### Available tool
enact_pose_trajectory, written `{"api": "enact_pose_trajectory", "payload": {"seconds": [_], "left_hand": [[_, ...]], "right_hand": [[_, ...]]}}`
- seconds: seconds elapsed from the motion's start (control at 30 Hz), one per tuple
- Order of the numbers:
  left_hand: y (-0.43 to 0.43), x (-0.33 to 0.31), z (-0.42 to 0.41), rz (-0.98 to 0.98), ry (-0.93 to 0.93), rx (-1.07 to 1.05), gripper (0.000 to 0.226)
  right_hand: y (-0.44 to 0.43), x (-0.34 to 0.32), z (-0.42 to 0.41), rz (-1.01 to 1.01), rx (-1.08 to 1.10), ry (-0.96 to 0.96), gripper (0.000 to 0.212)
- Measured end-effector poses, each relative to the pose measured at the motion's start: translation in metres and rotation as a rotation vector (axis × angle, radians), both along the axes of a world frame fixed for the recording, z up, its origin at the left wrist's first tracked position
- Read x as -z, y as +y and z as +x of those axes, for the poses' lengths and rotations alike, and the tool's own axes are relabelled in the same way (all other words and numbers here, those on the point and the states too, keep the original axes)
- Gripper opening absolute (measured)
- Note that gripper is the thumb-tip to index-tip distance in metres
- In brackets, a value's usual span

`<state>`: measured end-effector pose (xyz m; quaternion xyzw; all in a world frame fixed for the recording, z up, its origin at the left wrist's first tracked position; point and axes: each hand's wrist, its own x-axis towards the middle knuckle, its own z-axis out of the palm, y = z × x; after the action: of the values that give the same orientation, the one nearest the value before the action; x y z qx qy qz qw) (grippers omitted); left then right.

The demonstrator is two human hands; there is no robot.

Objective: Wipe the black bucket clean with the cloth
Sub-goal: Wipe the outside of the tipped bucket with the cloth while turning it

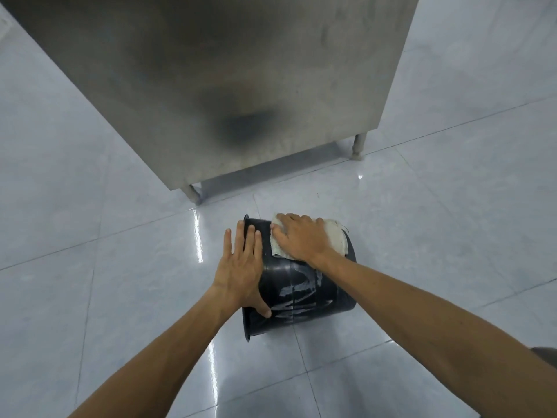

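One black bucket (301,285) is lying on its side on the floor (90,267), low & center in the view, its rimmed open mouth turned to the left and its base to the right. Pale, wet-looking streaks are showing across the near part of its curved wall. A whitish cloth (334,236) is being pressed flat on the bucket's upper side, toward the far end, partly covered by the right hand (301,239). That hand is being held palm down w/ fingers spread over the cloth, pressing on it rather than gripping it. The left hand (241,267) is being laid flat against the bucket near the rim, fingers straight & apart, thumb resting on the wall close to the near edge; nothing is being clasped by it. Both forearms are bare, reaching in from the bottom corners. The floor is made of glossy pale grey tiles, w/ light being reflected in streaks just left of the bucket. Beyond the bucket, a stainless steel cabinet (226,86) is standing on short legs, filling the top of the view; a dark blurred reflection is being shown on its face.
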<state>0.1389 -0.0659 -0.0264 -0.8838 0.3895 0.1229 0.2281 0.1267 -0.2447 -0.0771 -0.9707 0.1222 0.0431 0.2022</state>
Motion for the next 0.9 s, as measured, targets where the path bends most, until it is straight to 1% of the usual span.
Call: {"api": "enact_pose_trajectory", "payload": {"seconds": [0.13, 0.33, 0.4, 0.5, 0.6, 0.7, 0.8, 0.9], "left_hand": [[0.001, 0.003, 0.009, 0.020, -0.024, 0.047, 0.164], [-0.003, 0.003, 0.024, 0.008, 0.041, 0.041, 0.166], [-0.007, 0.002, 0.028, 0.016, 0.056, 0.025, 0.167], [-0.015, -0.001, 0.034, 0.055, 0.090, -0.005, 0.168], [-0.019, -0.001, 0.041, 0.050, 0.105, -0.019, 0.167], [-0.023, -0.003, 0.049, 0.025, 0.124, -0.009, 0.165], [-0.030, -0.006, 0.061, 0.034, 0.153, -0.008, 0.164], [-0.036, -0.009, 0.074, 0.064, 0.163, 0.020, 0.161]], "right_hand": [[0.000, 0.002, 0.005, 0.006, 0.012, -0.010, 0.063], [-0.005, 0.008, 0.019, 0.010, -0.011, 0.068, 0.066], [-0.006, 0.011, 0.020, -0.005, -0.020, 0.058, 0.066], [0.002, 0.015, 0.003, -0.093, -0.016, -0.075, 0.065], [0.022, 0.025, -0.031, -0.191, 0.049, -0.247, 0.061], [0.044, 0.039, -0.066, -0.184, 0.092, -0.341, 0.062], [0.062, 0.060, -0.100, -0.192, 0.069, -0.431, 0.068], [0.062, 0.067, -0.108, -0.194, 0.058, -0.457, 0.067]]}}
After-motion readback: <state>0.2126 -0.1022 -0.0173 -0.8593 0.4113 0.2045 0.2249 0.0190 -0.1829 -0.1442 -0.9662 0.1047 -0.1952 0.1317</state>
